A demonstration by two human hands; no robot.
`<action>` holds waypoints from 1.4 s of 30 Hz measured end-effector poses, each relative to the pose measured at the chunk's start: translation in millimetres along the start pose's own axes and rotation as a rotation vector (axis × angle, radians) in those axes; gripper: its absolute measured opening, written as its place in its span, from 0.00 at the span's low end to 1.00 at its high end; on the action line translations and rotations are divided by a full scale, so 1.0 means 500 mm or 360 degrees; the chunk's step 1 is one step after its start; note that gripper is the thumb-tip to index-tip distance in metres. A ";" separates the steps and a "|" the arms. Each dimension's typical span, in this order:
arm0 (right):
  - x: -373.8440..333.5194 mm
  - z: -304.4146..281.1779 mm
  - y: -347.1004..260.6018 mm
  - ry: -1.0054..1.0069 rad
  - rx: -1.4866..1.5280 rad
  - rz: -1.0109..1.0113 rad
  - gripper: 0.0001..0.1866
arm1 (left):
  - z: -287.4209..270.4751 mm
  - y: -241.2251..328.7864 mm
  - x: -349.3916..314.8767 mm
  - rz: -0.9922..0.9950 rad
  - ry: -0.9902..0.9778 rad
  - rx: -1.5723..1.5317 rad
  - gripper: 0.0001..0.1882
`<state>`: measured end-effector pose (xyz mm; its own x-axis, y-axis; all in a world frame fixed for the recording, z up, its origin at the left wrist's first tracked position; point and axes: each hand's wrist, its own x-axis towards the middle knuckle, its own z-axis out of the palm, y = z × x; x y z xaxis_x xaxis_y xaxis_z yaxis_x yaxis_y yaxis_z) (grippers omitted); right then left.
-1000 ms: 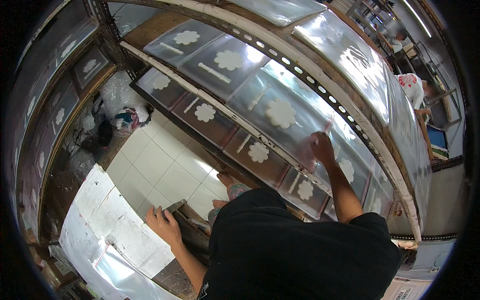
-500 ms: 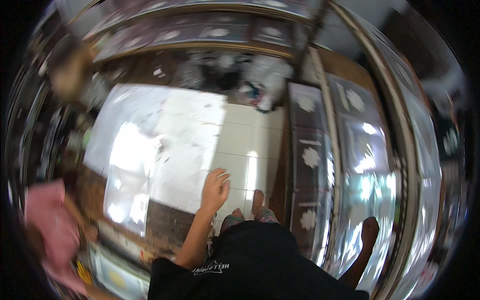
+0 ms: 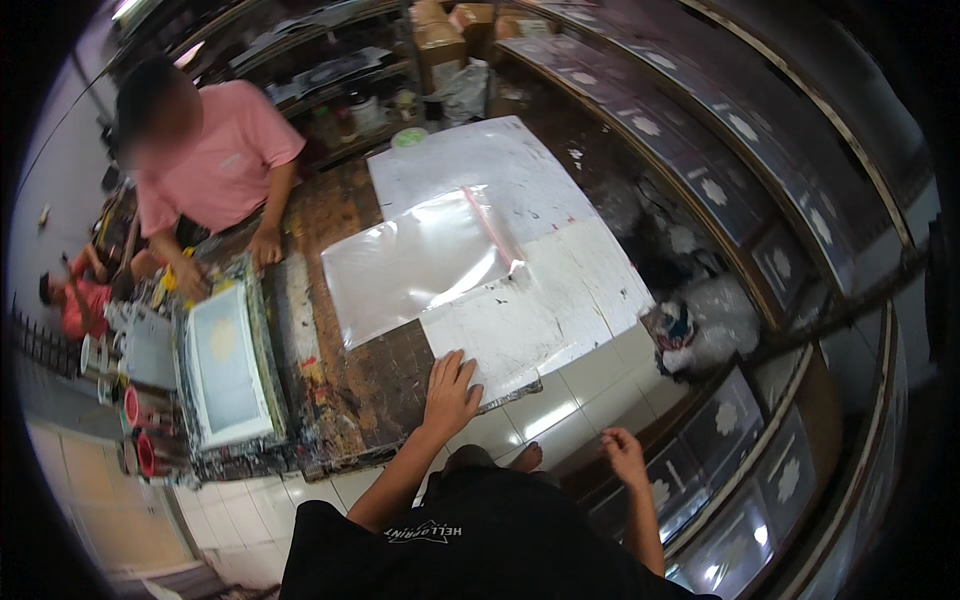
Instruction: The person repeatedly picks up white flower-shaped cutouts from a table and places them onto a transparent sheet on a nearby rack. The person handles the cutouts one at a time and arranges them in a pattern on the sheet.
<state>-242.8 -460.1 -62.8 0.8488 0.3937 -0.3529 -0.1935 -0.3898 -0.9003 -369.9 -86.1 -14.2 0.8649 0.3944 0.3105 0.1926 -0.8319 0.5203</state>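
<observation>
My left hand (image 3: 452, 395) is at the near edge of the worktable, fingers spread and holding nothing. It lies at the corner of a white, stained board (image 3: 540, 300); whether it touches the board I cannot tell. A clear plastic bag (image 3: 405, 265) with a pink strip along one end lies flat, partly on this board and partly over bare brown wood (image 3: 385, 375). Off to the right, my right hand (image 3: 625, 455) hangs above the floor beside the drying rack, its fingers loosely bent and nothing visible in them.
Across the table a person in a pink shirt (image 3: 225, 150) leans at a framed printing screen (image 3: 225, 365). Red-rimmed pots (image 3: 143, 405) stand beyond the screen. Racks with printed clear sheets (image 3: 715, 190) line the right side. Crumpled plastic (image 3: 715, 320) lies by the rack; another person (image 3: 85, 300) sits far left.
My view has swung left, bringing the co-worker and printing screen into full sight. My left hand is now at the table's edge. My right hand has come off the rack side, its fist loosened.
</observation>
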 end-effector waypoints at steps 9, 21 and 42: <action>0.135 0.049 0.245 -0.0664 0.0182 0.0749 0.09 | 0.005 0.021 -0.018 -0.0130 0.0041 0.0198 0.23; 0.229 -0.142 0.288 -0.0256 0.0020 0.0994 0.14 | 0.014 0.036 -0.011 -0.0155 -0.0006 0.0434 0.23; 0.110 -0.130 0.313 -0.0095 -0.0102 0.0863 0.13 | -0.079 0.024 0.118 -0.0708 0.0395 0.0867 0.38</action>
<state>-194.4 -553.6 -206.5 0.6061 0.1681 -0.7774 -0.5634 -0.5992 -0.5688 -334.7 -57.4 41.7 0.5340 0.7619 0.3666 0.7582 -0.6234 0.1911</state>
